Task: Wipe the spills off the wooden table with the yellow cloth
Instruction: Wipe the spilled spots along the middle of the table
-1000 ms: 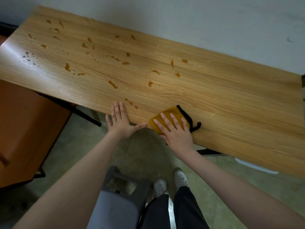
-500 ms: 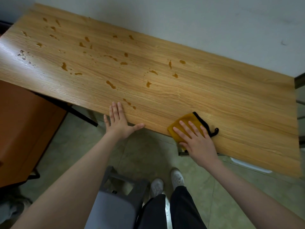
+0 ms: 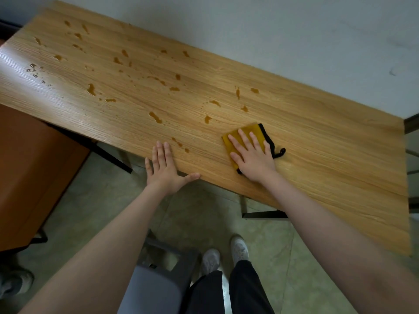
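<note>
Many amber spills [image 3: 156,117] lie scattered over the wooden desk [image 3: 317,141], most of them left of and beyond the cloth; a pair sits just by the left fingertips.

Head view, only view supplied:
- Yellow cloth [image 3: 251,130], black-edged, folded flat on the desk towards its near edge, a black loop trailing at its right side.
- Right hand [image 3: 252,155]: fingers straight and spread, pressing flat on the cloth, gripping nothing.
- Left hand [image 3: 164,168]: flat and open on the near desk edge, thumb along the rim, holding nothing.
- Grey stool [image 3: 156,282] and shoes on the floor below.

Risks, as judged:
- A flat palm with no grip may slide off the cloth or bunch it mid-stroke.
- A small folded cloth may smear liquid rather than lift it.
- Strokes towards the near edge may push liquid onto the floor or stool.
- The left hand may drag through the nearby drops.
</note>
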